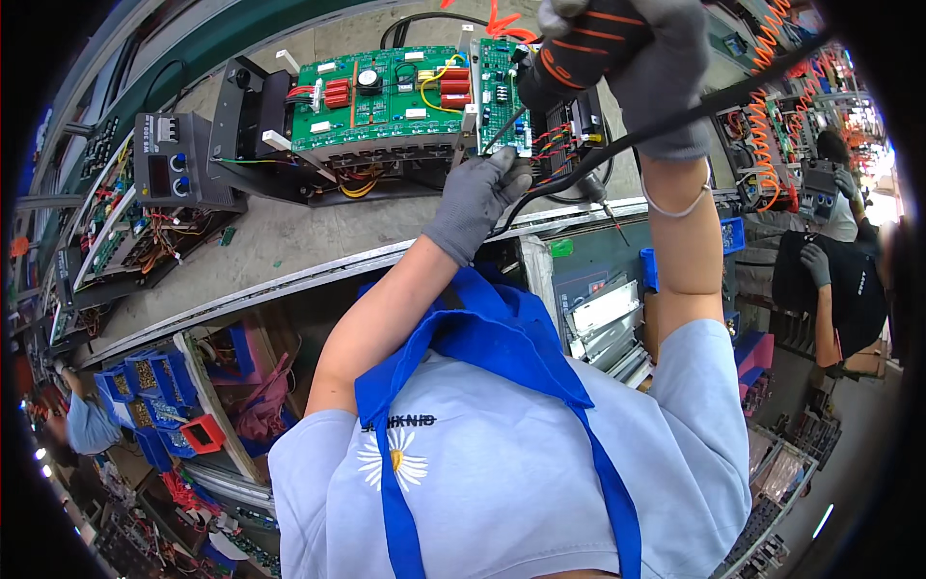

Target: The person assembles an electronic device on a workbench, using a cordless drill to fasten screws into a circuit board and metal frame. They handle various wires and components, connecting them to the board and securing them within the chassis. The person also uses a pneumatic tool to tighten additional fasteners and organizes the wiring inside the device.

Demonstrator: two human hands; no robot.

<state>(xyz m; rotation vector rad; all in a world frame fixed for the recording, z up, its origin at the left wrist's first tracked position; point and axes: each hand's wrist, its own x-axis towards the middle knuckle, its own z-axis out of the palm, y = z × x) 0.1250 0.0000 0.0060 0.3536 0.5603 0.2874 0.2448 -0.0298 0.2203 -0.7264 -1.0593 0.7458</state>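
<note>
In my gloved right hand (666, 92) is a black and orange power screwdriver (590, 50), its long thin bit slanting down to the lower edge of a narrow green circuit board (499, 92). My gloved left hand (477, 201) is at that same edge, fingertips drawn together beside the bit's tip; what they pinch is hidden. The narrow board sits at the right end of an open machine, next to a wide green circuit board (386, 96) bearing red parts and a yellow wire. White posts (277, 141) stand at the wide board's corners.
Left on the bench (260, 236) stands a black-fronted unit (174, 159) with blue knobs. A black cable (743, 95) crosses before my right wrist. Another tool (591, 188) lies right of the machine. Blue parts bins (145, 386) are below the bench. A co-worker's gloved hand (816, 262) shows at right.
</note>
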